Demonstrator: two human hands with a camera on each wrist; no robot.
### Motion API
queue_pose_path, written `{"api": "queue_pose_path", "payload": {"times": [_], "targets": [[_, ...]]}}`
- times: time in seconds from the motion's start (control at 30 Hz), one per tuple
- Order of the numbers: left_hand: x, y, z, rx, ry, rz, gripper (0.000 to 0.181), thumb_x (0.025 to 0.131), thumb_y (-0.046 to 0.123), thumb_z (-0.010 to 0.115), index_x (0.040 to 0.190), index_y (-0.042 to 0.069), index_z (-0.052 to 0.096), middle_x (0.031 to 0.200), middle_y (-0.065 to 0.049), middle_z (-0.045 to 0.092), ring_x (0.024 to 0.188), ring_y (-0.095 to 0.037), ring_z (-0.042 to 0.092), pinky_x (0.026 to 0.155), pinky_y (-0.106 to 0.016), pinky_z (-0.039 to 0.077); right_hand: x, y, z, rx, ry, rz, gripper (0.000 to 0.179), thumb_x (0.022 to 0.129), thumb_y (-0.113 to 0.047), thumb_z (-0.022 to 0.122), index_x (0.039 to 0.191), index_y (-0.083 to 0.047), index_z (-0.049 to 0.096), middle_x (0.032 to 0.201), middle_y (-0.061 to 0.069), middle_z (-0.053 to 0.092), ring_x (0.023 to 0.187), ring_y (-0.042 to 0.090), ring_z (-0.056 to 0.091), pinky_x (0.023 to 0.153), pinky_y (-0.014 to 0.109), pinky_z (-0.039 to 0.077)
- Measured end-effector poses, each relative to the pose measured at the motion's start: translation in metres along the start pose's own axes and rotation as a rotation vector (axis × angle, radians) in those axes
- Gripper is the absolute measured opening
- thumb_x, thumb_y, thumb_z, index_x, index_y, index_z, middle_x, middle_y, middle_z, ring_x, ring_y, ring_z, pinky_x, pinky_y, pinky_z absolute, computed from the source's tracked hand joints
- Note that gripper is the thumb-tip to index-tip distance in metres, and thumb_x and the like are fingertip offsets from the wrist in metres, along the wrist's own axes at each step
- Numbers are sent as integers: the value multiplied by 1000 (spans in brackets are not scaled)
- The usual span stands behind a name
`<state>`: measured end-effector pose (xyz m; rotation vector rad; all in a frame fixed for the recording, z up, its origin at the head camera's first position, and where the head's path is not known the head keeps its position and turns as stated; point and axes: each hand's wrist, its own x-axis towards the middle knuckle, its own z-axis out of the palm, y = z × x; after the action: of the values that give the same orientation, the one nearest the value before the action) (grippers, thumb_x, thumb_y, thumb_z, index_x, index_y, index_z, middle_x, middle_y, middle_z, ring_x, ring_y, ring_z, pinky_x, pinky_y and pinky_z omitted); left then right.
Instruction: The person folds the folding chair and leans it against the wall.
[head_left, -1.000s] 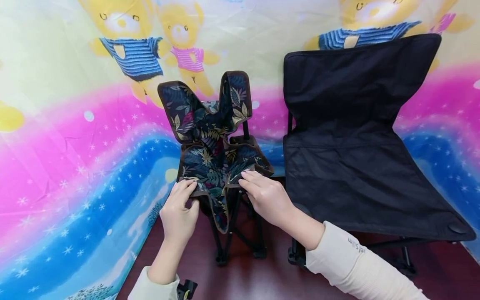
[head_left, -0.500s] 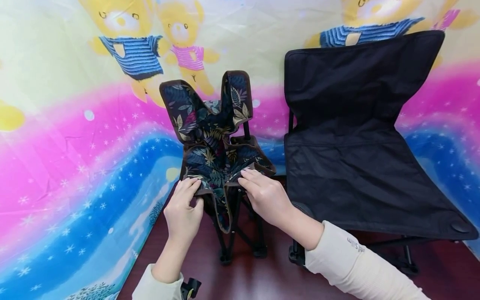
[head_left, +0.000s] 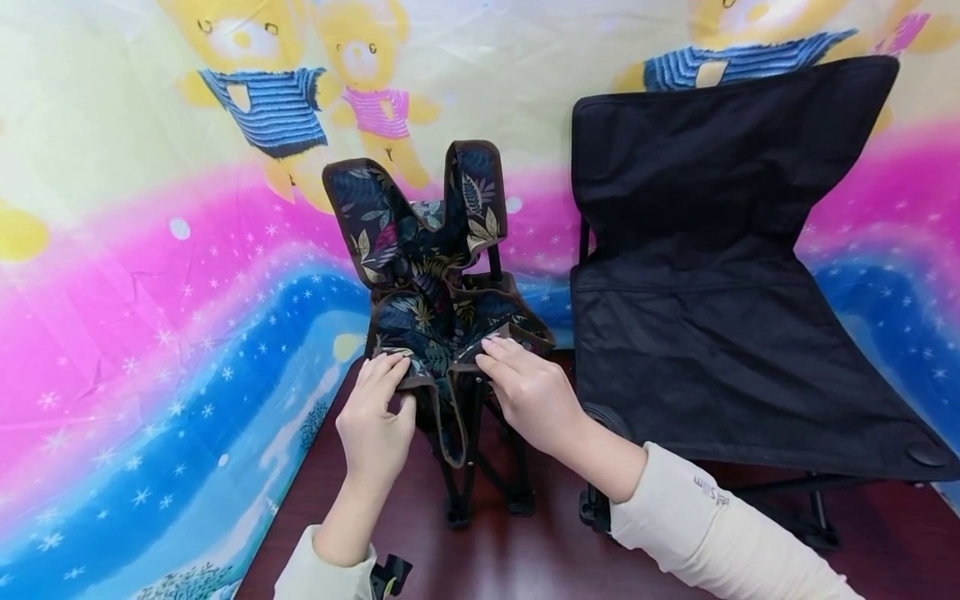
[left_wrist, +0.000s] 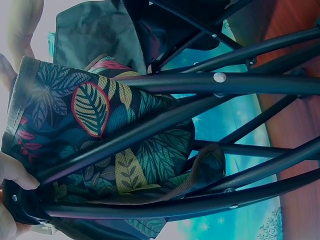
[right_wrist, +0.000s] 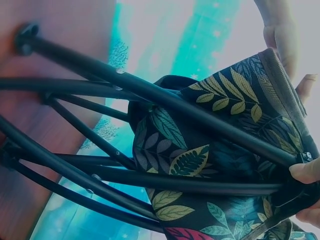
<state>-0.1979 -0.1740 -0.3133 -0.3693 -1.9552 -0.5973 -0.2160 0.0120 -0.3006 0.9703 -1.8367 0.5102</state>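
A small folding chair (head_left: 427,312) with dark leaf-print fabric stands partly folded, its seat sagging in a deep crease and its backrest bent to a V. My left hand (head_left: 375,421) grips its front left corner; in the left wrist view the thumb (left_wrist: 20,172) lies against the black corner joint (left_wrist: 22,202). The front right corner is held by my right hand (head_left: 534,396), whose thumb (right_wrist: 306,171) presses that joint in the right wrist view. Black crossed leg tubes (right_wrist: 200,120) run down under the fabric. Part of each hand's grip is hidden.
A larger black folding chair (head_left: 690,350) stands unfolded close by on the right. Behind both hangs a backdrop (head_left: 187,333) printed with bears and snowflakes. The floor (head_left: 510,558) is dark reddish and glossy.
My left hand has shifted a little right with the chair's left front corner, so the two front corners are closer and the seat's front fold is narrower. The right hand has barely moved.
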Motion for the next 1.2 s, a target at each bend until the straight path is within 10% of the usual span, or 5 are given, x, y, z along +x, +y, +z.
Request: {"api": "queue_pose_path", "payload": {"times": [1.2], "targets": [[3,18,9,-86,50,22,23,67,-8,61,89,-4,67,91,-11,64,96,-25,55,90,-37,37,4,-6,3,29,60,5,24,66,3,69,89,4,66,97,17,62,93,25,58,81,34,44]]}}
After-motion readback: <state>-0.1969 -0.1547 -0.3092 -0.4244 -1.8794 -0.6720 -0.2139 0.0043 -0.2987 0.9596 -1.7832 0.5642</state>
